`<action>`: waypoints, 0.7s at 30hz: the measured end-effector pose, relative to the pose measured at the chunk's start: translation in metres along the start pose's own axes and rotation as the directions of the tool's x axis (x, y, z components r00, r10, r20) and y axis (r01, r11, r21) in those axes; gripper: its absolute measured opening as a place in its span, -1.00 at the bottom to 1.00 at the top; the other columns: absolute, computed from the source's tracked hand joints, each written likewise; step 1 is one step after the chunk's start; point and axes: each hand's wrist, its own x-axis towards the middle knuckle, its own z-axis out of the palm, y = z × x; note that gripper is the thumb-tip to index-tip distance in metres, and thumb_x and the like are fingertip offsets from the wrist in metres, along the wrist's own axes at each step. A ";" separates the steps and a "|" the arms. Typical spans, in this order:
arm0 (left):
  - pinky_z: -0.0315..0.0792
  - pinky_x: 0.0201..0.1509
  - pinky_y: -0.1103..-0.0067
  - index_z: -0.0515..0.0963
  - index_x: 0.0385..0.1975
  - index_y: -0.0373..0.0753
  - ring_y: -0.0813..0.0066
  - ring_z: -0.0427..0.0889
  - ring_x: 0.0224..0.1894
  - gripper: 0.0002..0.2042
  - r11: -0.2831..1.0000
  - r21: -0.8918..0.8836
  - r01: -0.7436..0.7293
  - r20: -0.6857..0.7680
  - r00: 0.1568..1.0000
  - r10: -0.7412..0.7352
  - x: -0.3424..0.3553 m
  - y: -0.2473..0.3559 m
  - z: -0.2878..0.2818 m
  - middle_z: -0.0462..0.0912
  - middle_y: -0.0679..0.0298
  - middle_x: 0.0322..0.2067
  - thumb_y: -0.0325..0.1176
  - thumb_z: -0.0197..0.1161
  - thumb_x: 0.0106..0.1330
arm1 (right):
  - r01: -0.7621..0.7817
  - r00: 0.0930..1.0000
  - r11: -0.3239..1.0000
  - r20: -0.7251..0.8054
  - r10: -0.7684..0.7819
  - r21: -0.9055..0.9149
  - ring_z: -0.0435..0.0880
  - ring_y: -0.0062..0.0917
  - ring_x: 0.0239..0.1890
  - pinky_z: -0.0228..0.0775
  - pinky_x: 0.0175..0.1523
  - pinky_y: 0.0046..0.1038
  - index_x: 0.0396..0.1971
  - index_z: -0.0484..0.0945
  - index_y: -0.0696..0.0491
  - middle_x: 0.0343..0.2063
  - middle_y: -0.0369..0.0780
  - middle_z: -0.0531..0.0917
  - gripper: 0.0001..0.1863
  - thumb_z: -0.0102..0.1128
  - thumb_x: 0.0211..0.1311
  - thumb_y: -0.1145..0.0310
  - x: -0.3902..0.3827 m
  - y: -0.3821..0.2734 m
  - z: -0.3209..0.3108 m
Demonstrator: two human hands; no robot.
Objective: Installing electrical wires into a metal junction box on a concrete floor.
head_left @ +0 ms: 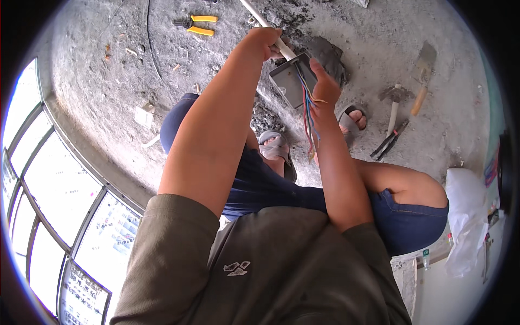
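Near the top middle, my left hand [264,40] is closed around a white conduit pipe [253,11] that slants down from the upper edge. The pipe's lower end meets the rim of a grey rectangular electrical box [287,82], whose open side faces up. My right hand [326,89] grips the box by its right side, thumb along the edge and the other fingers hidden. Red, blue, yellow and other coloured wires [307,116] run out of the box and dangle beside my right wrist.
Yellow-handled pliers [201,25] lie on the rough concrete floor [179,51], near a black cable [149,40]. A dark crumpled cloth [329,54] sits behind the box. To the right are a hammer [394,114], a wooden-handled scraper [420,98], black-handled pliers [390,142] and a white bag [466,216].
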 end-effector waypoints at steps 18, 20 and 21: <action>0.47 0.02 0.14 0.36 -0.15 -0.25 0.16 0.65 -0.22 -0.76 0.992 0.110 0.063 -0.062 0.996 -0.056 0.006 -0.002 0.011 0.62 0.11 -0.30 -0.21 0.00 0.40 | 0.473 0.857 0.828 -0.060 -0.511 -0.300 0.63 -0.57 -0.36 0.42 -0.20 -0.51 -0.46 0.69 0.13 -0.47 -0.22 0.70 -0.69 0.42 -0.10 0.19 -0.005 -0.003 0.001; 0.47 0.03 0.16 0.38 -0.17 -0.26 0.19 0.66 -0.23 -0.76 0.986 0.167 0.029 -0.077 0.997 -0.017 0.003 0.001 0.007 0.63 0.13 -0.31 -0.20 0.01 0.39 | 0.204 0.974 0.964 -0.060 -0.217 -0.169 0.64 -0.57 -0.37 0.40 -0.17 -0.54 -0.41 0.69 0.15 -0.40 -0.21 0.70 -0.68 0.38 -0.03 0.17 -0.008 -0.012 0.005; 0.49 -0.05 0.22 0.39 -0.18 -0.24 0.25 0.67 -0.31 -0.77 0.978 0.206 0.013 -0.054 0.999 -0.002 0.003 0.000 0.014 0.66 0.17 -0.36 -0.20 0.02 0.38 | 0.085 0.993 0.980 -0.062 -0.097 -0.179 0.64 -0.53 -0.39 0.43 -0.22 -0.51 -0.40 0.66 0.15 -0.38 -0.22 0.69 -0.68 0.34 0.01 0.17 0.013 -0.001 -0.004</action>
